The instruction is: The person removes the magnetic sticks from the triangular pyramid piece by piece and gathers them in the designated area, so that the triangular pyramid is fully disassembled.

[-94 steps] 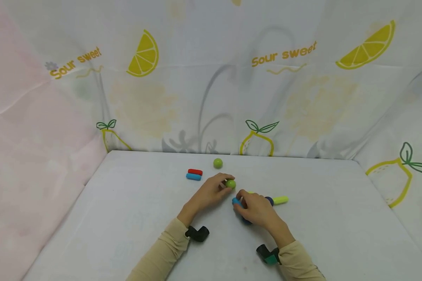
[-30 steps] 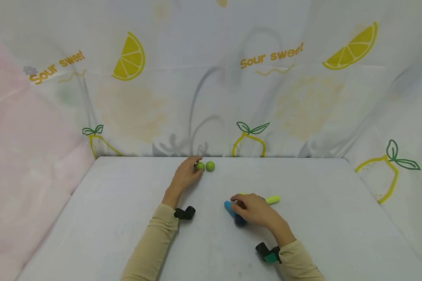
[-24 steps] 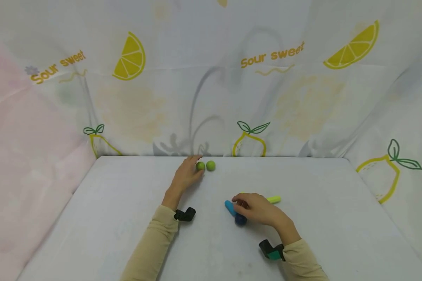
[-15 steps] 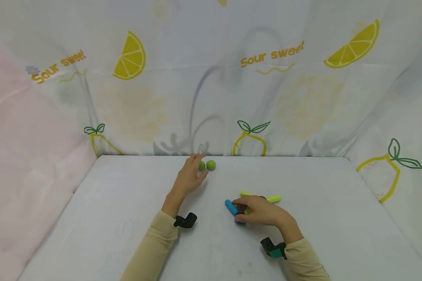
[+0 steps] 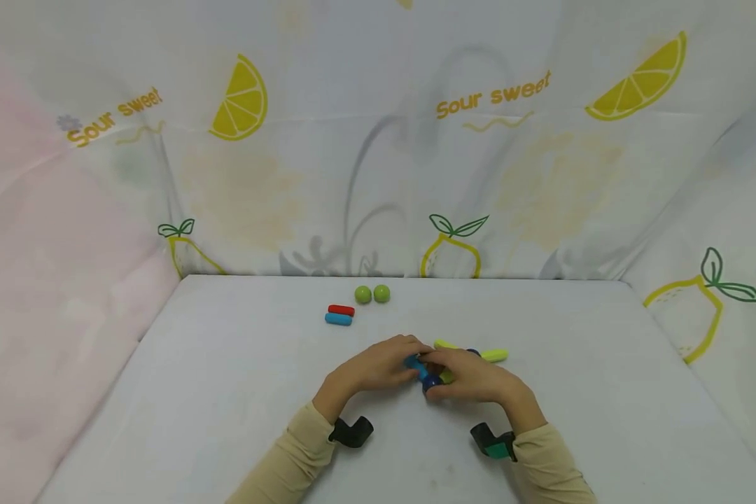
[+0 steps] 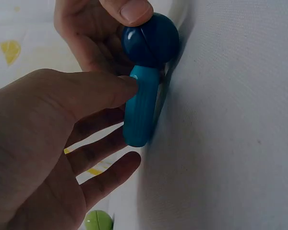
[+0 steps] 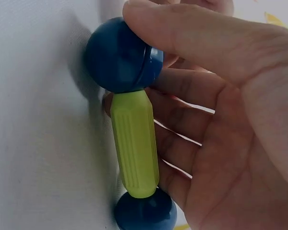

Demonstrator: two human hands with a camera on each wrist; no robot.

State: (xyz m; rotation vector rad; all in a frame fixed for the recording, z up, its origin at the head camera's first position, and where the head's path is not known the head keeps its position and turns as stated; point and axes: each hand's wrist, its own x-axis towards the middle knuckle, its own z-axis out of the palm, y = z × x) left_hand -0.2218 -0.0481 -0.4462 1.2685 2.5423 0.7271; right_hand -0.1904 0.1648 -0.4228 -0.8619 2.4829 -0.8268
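Note:
My left hand [image 5: 378, 365] pinches a light blue rod [image 6: 141, 112] between thumb and fingers, low over the white table. One end of that rod meets a dark blue ball [image 6: 158, 40]. My right hand [image 5: 481, 379] grips this ball with its thumb and fingers. From the same ball, a yellow-green rod [image 7: 134, 143] runs to a second dark blue ball [image 7: 146, 211], as the right wrist view shows. Two more yellow-green pieces, a right rod [image 5: 495, 355] and a left rod [image 5: 444, 344], stick out beyond my right hand, which partly hides the assembly.
At the back of the white table [image 5: 227, 392], two light green balls, a left ball [image 5: 362, 295] and a right ball [image 5: 381, 293], sit side by side. Nearer lie a red rod [image 5: 341, 310] and a blue rod [image 5: 338, 320], parallel. A printed cloth [image 5: 327, 175] hangs behind.
My left hand has set a green ball beside the other at the back, let go, and come forward to the light blue rod. My right hand stays at the assembly, its grip shifted onto the dark blue ball.

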